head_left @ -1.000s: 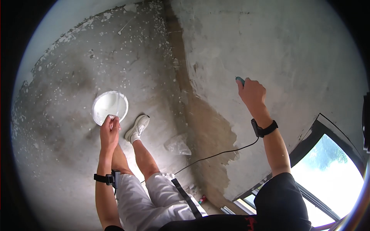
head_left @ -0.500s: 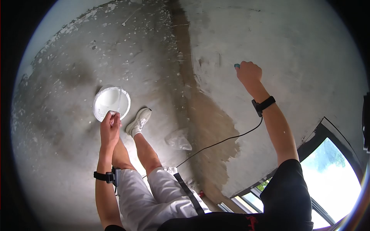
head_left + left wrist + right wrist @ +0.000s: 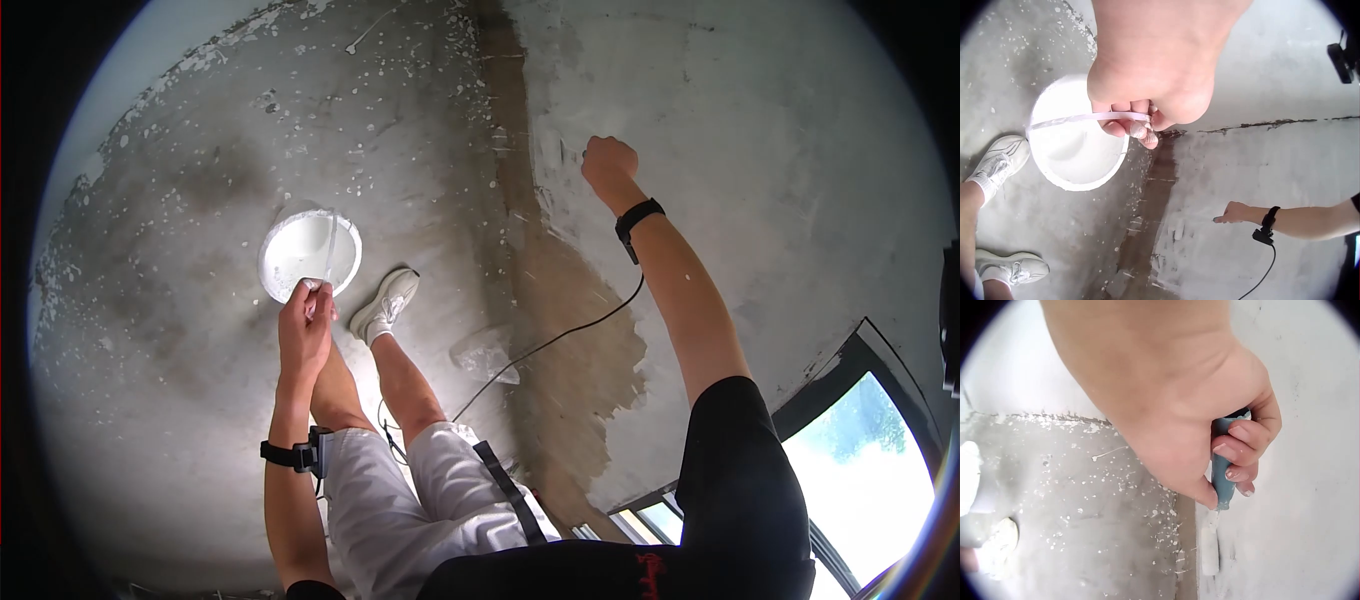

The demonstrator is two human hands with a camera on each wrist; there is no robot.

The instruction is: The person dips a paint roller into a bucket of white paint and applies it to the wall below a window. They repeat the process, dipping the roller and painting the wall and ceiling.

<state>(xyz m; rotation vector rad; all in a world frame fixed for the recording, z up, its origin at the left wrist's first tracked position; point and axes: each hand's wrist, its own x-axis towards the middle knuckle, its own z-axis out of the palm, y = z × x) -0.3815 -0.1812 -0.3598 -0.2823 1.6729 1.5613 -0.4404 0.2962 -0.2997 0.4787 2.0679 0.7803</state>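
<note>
My left hand (image 3: 306,325) grips the thin plastic handle (image 3: 1100,117) of a white bucket (image 3: 350,253). The bucket is below that hand, and a pale white coating shows inside it. My right hand (image 3: 1235,431) is wrapped around the blue-green handle (image 3: 1222,469) of a small paint roller, thumb down along it. Its white roller head (image 3: 1210,553) overlaps the wall near the bare brown strip in the right wrist view. In the head view, the right arm reaches far forward over the wall, and the fist (image 3: 608,162) hides most of the roller.
White spatters cover the grey concrete floor (image 3: 190,200). A brown unpainted band (image 3: 570,350) runs along the foot of the pale wall (image 3: 760,180). A clear plastic bag (image 3: 485,355) lies by my shoe (image 3: 388,300). A cable (image 3: 560,338) trails from my right wrist; a window (image 3: 860,460) is at right.
My right hand has moved farther forward along the wall and closer to the brown strip, still gripping the roller. The left hand keeps hold of the bucket's handle. The head view has shifted slightly.
</note>
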